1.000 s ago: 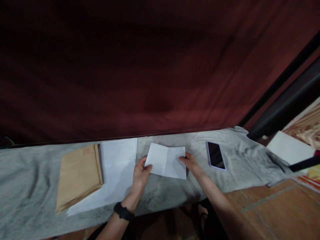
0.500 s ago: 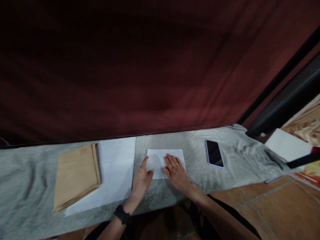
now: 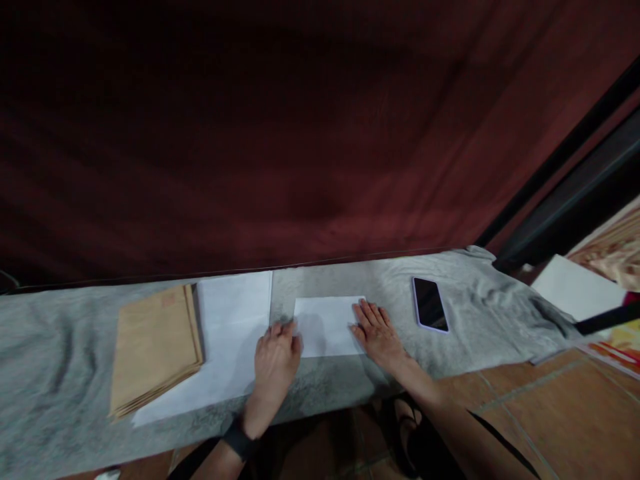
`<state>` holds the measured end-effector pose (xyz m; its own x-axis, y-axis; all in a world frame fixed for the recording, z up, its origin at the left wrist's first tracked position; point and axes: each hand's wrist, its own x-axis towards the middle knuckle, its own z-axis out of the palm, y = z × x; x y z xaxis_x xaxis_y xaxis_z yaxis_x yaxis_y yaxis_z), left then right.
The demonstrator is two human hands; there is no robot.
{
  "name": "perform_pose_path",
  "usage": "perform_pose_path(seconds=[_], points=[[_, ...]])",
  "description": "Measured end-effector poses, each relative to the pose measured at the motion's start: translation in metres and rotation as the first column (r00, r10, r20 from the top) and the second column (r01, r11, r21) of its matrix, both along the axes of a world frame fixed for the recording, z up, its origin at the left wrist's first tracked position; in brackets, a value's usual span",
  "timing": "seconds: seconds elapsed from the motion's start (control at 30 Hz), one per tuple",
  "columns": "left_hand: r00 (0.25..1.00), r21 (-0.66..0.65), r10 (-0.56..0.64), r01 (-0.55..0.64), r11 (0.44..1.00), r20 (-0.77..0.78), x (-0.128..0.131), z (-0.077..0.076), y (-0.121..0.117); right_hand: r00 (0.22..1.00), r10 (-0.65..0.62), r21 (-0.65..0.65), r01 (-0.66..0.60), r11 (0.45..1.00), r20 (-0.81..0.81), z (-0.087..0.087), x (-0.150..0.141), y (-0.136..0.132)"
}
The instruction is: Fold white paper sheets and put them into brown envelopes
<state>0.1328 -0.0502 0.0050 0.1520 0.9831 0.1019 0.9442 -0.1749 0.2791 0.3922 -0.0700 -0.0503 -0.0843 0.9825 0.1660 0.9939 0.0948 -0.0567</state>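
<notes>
The left hand (image 3: 277,357) is turned knuckles up with its fingers loosely bent, index finger and thumb at the left edge of a small white sheet of paper (image 3: 325,327); whether they pinch that edge or merely rest by it I cannot tell. The right hand (image 3: 381,333) lies palm down with its fingers spread across the sheet's right end. A second ago the sheet was held up between both hands with a crease showing down its middle; half a second ago it lay flat with the right palm near its centre, and that palm has since shifted out to the right end. I take this as smoothing: the sheet now looks flat, and the crease cannot be made out. The sheet sits at about two o'clock from the left hand and nine o'clock from the right, reaching under the right fingers. Going left to right, a stack of brown paper envelopes (image 3: 155,347) lies at nine o'clock from the left hand, overlapping larger white paper (image 3: 227,340) whose right side runs behind that hand. A smartphone (image 3: 430,304) in a lilac case lies at two o'clock from the right hand, apart from it on the grey cloth (image 3: 480,333).
</notes>
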Motion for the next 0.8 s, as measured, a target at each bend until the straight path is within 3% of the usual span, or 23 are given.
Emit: perform_pose_path(seconds=[0.13, 0.2, 0.27, 0.47, 0.67, 0.8], points=[[0.976, 0.208, -0.216, 0.218, 0.953, -0.031, 0.029, -0.012, -0.006, 0.999, 0.009, 0.023, -0.008, 1.000, -0.037, 0.004, -0.004, 0.001], [0.941, 0.242, -0.338, 0.336, 0.910, -0.035, 0.046, -0.024, -0.008, 0.997, 0.035, 0.031, -0.033, 0.999, -0.069, 0.007, -0.010, 0.001], [0.928, 0.229, -0.371, 0.371, 0.900, -0.042, 0.058, -0.036, -0.009, 0.990, 0.086, 0.027, -0.083, 0.996, -0.109, 0.010, -0.017, 0.000], [0.952, 0.119, -0.303, 0.306, 0.945, -0.039, 0.058, -0.049, -0.008, 0.974, 0.154, 0.022, -0.153, 0.988, -0.165, 0.009, -0.025, -0.004], [0.981, 0.092, -0.184, 0.188, 0.978, -0.055, 0.036, -0.049, -0.002, 0.988, 0.046, 0.035, -0.042, 0.999, -0.150, 0.001, -0.001, -0.004], [0.991, 0.066, -0.100, 0.107, 0.992, -0.092, 0.023, -0.045, -0.001, 0.981, -0.062, 0.014, 0.066, 0.998, -0.186, 0.006, 0.013, 0.000]])
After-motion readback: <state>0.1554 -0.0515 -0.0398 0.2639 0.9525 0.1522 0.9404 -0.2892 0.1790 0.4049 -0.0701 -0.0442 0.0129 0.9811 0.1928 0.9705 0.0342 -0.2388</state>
